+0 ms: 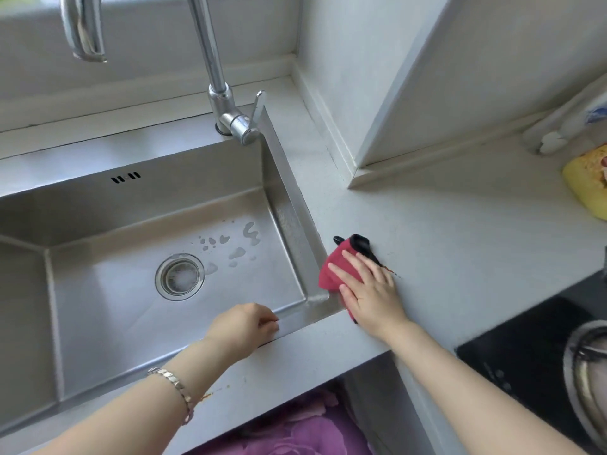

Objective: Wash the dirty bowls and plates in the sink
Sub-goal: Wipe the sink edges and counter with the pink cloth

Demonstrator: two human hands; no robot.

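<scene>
Head view: no bowls or plates show anywhere, so where they are cannot be told from here.
Sink [289, 205]: holds no dishes; only scattered droplets [244, 241] on its floor, to the right of the drain.
Drain [179, 276]: strainer seated, a little pale foam or water in it.
Right hand [371, 290]: flat, fingers straight and spread, pressing a red cloth [335, 267] on the counter [443, 231] just right of the sink's near-right corner; it grips nothing.
Left hand [244, 326]: fingers curled under, resting on the sink's near rim; it holds nothing that I can see.
Risk, stain: a brown stain [391, 270] lies just past the fingers, on the right; a sideways wipe would likely smear it rather than lift it.
Risk, cloth: it overhangs the sink's edge on the left and could slide in if the pressing eases (black trim or some black part shows at its far end; which, I cannot tell).
Risk, task: judged from the bare sink, washing looks either finished or not begun, and wiping may stand in for it.
Pot [588, 372]: near right on a black stove [519, 349], cut by the frame; contents hidden.
Sponge [588, 185]: yellow, far right on the counter, well apart from the hands.
</scene>
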